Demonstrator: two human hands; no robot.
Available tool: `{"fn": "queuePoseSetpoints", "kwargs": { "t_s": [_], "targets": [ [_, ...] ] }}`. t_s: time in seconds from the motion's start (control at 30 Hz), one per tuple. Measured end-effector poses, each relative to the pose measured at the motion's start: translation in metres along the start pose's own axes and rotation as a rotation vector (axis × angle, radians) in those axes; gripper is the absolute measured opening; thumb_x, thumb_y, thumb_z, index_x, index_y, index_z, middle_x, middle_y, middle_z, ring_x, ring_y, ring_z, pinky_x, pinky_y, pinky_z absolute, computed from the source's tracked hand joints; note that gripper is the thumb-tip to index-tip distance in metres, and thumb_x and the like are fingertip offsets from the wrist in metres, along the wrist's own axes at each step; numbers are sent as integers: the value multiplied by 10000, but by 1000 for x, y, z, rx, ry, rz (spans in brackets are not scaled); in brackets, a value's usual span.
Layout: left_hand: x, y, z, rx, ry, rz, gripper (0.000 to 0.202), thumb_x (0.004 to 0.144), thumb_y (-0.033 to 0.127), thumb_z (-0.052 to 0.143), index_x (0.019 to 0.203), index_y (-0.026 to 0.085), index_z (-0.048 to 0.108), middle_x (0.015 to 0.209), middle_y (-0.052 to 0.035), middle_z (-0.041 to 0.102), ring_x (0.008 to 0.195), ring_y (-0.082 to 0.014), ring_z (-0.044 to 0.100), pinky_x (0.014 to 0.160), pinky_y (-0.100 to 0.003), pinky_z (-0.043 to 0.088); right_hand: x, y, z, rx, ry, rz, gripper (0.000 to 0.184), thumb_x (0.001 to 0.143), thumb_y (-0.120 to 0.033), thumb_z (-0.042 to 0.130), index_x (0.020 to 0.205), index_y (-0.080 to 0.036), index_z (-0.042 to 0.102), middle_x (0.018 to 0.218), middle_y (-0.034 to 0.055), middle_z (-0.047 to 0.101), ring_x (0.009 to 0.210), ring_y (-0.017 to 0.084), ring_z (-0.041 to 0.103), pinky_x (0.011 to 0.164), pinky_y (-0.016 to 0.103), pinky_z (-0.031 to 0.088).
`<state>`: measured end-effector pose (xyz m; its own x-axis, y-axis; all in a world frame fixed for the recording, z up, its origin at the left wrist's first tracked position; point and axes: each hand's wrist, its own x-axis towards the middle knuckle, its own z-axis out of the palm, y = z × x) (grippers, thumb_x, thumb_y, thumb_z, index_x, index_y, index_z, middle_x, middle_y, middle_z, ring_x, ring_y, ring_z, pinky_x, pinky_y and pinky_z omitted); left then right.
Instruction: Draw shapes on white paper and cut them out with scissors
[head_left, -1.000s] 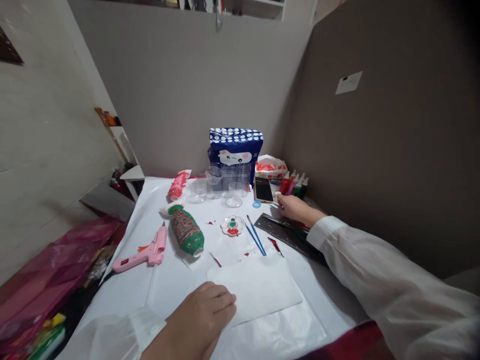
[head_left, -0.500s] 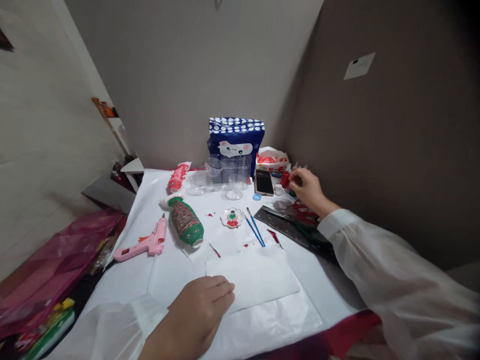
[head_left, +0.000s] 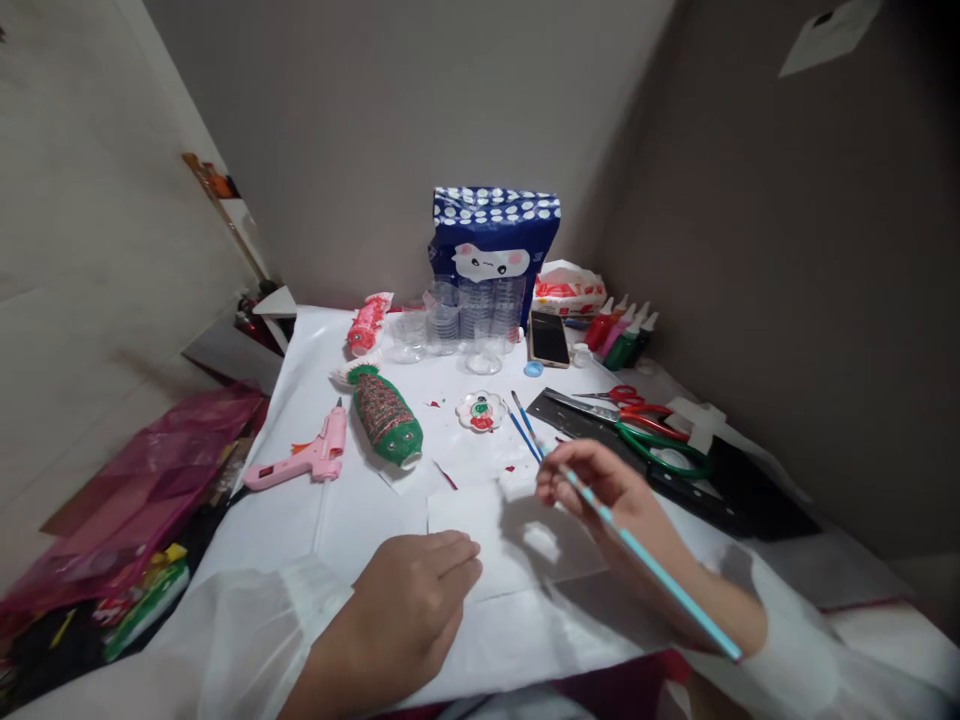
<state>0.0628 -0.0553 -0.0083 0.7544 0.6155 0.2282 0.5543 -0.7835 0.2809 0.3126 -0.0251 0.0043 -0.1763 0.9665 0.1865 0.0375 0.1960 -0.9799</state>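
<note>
My right hand (head_left: 600, 492) hovers over the white paper sheet (head_left: 501, 530) and pinches a light blue pencil (head_left: 651, 565), whose long end points back toward me. My left hand (head_left: 405, 615) lies on the near left edge of that sheet, fingers loosely together, holding nothing. Just beyond my right hand lie two blue paintbrushes (head_left: 523, 427) and a small flower-shaped palette (head_left: 481, 411) with red and green paint. A green and red decorated bottle (head_left: 385, 427) lies to the left of the palette.
A pink glue gun (head_left: 304, 457) rests at the left. Scissors (head_left: 637, 410) lie on a black mat (head_left: 697, 475) at the right. At the back stand clear cups (head_left: 465, 325), a blue dotted pack (head_left: 495, 240), a phone (head_left: 549, 338) and paint bottles (head_left: 621, 335).
My right hand came back from the paint bottles at the far right to the paper in front of me, now holding the pencil. The view tilted down. My left hand stayed put.
</note>
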Motion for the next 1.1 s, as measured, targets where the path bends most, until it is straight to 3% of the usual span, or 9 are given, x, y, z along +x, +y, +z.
{"fn": "queuePoseSetpoints", "kwargs": {
  "t_s": [0.07, 0.13, 0.2, 0.27, 0.4, 0.67, 0.9, 1.03, 1.1],
  "targets": [
    [-1, 0, 1, 17, 5, -22, 359, 835, 35, 427, 1092, 121, 663, 1152, -138, 732, 1040, -294, 700, 851, -444, 606, -11, 13, 10, -268, -164, -120, 52, 961, -282, 554, 982, -244, 581, 948, 65, 692, 861, 208, 659, 786, 344, 546],
    [0, -1, 1, 35, 6, -46, 355, 840, 47, 424, 1090, 114, 668, 1145, -149, 733, 1030, -301, 705, 837, -459, 613, -15, 22, 12, -526, -379, -316, 194, 962, -182, 486, 1115, -238, 589, 1206, 116, 677, 1122, 265, 614, 969, 432, 486],
    [1, -2, 2, 58, 7, -71, 347, 849, 61, 426, 1089, 103, 672, 1146, -165, 731, 1031, -301, 707, 844, -462, 613, -16, 30, 9, -726, -546, -425, 367, 922, -101, 476, 1255, -233, 552, 1416, 128, 568, 1332, 299, 473, 1109, 515, 352],
    [2, -3, 3, 94, 24, -92, 349, 864, 73, 428, 1115, 88, 670, 1177, -174, 720, 1082, -300, 692, 895, -459, 597, -16, 36, 3, -866, -625, -419, 488, 878, -52, 490, 1329, -235, 518, 1490, 117, 502, 1411, 311, 376, 1157, 568, 251],
    [5, -4, 6, 163, 41, -117, 338, 893, 122, 460, 1153, 59, 666, 1204, -176, 713, 1183, -312, 639, 927, -450, 585, -15, 42, -12, -955, -702, -400, 644, 810, 4, 513, 1403, -242, 467, 1509, 99, 484, 1457, 319, 292, 1169, 600, 195],
    [5, -2, 4, 267, 60, -139, 296, 865, 193, 616, 1110, 51, 703, 1197, -165, 718, 1149, -301, 663, 905, -419, 597, -15, 31, -32, -902, -716, -392, 552, 912, -10, 457, 1420, -225, 454, 1521, 120, 463, 1449, 242, 333, 1179, 497, 278],
    [4, 1, 1, 260, -21, -163, 302, 882, 213, 602, 1128, 65, 698, 1236, -164, 697, 1162, -277, 658, 914, -399, 592, -16, 35, -57, -1104, -501, -438, 447, 936, -59, 446, 1348, -207, 537, 1410, 154, 575, 1229, 287, 584, 1011, 500, 476],
    [4, 4, -1, 250, -38, -170, 331, 905, 178, 506, 1155, 68, 693, 1254, -162, 689, 1185, -269, 643, 938, -392, 579, -8, 26, -56, -1277, -512, -484, 461, 895, -10, 407, 1294, -163, 577, 1315, 151, 644, 1146, 342, 607, 978, 588, 450],
    [4, 4, -1, 247, -41, -167, 361, 906, 160, 458, 1167, 68, 690, 1263, -161, 684, 1194, -264, 637, 947, -384, 573, -1, 21, -50, -1311, -510, -498, 463, 867, 11, 405, 1260, -141, 597, 1271, 157, 666, 1159, 353, 590, 974, 575, 451]
  ]
}}
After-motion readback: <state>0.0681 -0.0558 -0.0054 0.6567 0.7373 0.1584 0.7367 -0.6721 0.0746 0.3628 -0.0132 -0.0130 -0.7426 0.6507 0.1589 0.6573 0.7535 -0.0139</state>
